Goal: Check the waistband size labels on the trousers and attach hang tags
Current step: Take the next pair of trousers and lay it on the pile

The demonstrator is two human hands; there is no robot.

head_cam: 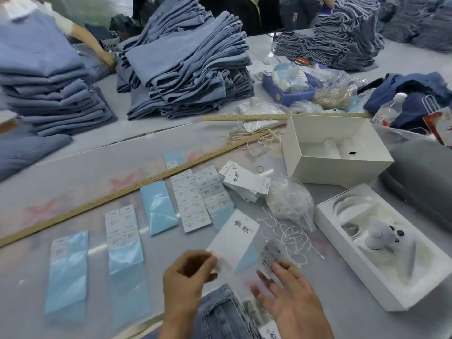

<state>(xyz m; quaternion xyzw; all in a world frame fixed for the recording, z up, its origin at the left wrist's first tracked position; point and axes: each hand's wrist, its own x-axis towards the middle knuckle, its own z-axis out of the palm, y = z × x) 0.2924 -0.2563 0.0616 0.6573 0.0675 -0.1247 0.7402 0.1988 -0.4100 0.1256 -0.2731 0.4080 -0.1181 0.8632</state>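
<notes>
Left hand [188,272] pinching a white hang tag [233,243] by its lower corner at bottom centre, probably lining it up for stringing. Right hand [288,297] spread loose, fingertips on a blurry sticker slip [271,259]. Trousers [220,316] waiting at the bottom edge. Loose strings [291,237], 2 white boxes [335,150] crowding the right; long ruler [137,187] across the table [80,172].

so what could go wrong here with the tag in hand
1. The left hand pinches only the corner of the white tag, so it might slip.
2. The loose strings beside it could snag the right hand.
3. The sticker sheets look alike, so a wrong size could get picked.
</notes>
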